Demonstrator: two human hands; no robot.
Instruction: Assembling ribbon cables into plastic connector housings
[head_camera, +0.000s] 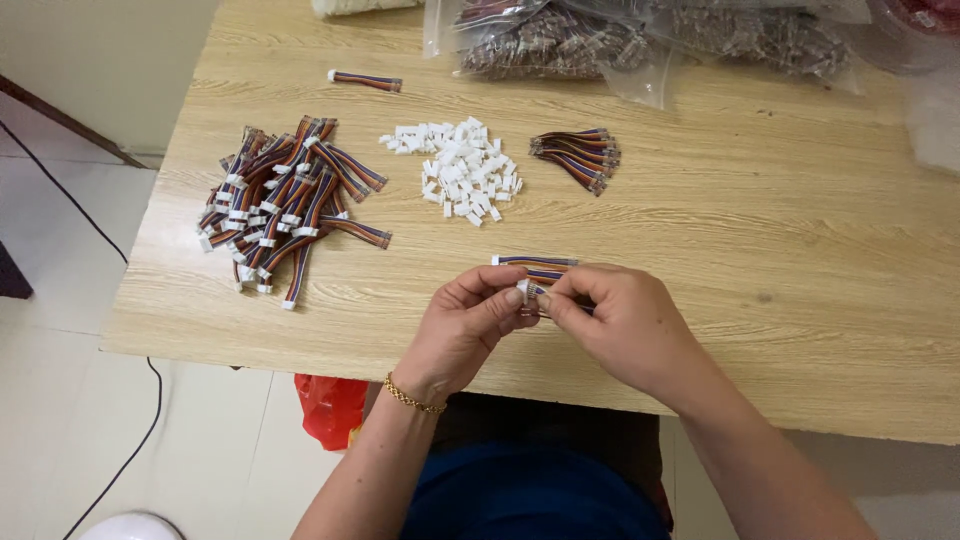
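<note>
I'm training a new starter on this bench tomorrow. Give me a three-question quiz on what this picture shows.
1. True or false: the pile of white plastic connectors lies between the big heap of finished cables and the small bundle of cables.
2. What do the left hand and right hand hold between them?
A. a plastic bag
B. a white connector on a striped cable
C. a screwdriver
3. Fill in: a single cable lies alone near the table's ____ edge.

Key: 1 true. 2 B: both hands pinch the striped cable at its white end. 3 far.
</note>
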